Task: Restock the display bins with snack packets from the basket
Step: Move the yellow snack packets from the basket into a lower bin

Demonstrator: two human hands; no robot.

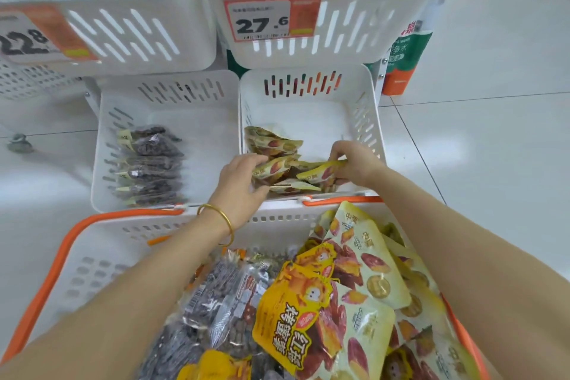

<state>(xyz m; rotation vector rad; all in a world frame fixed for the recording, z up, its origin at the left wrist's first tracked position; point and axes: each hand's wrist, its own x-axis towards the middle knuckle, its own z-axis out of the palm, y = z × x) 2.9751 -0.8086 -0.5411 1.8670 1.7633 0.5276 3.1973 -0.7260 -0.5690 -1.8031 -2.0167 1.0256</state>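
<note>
A yellow packet is gripped by the left hand, its fingers curled over the packet's edge. A second yellow packet is pinched at its end by the right hand. Both packets are held low inside the lower right bin, just above a small pile of like packets lying against its left wall. A gold bangle is worn on the left wrist.

In the lower left bin a row of dark packets is stacked. Nearest the camera, the white basket with orange handles is filled with more yellow bags and clear bags of dark snacks. Above, two white upper bins are hung with price tags, one marked 27.6.
</note>
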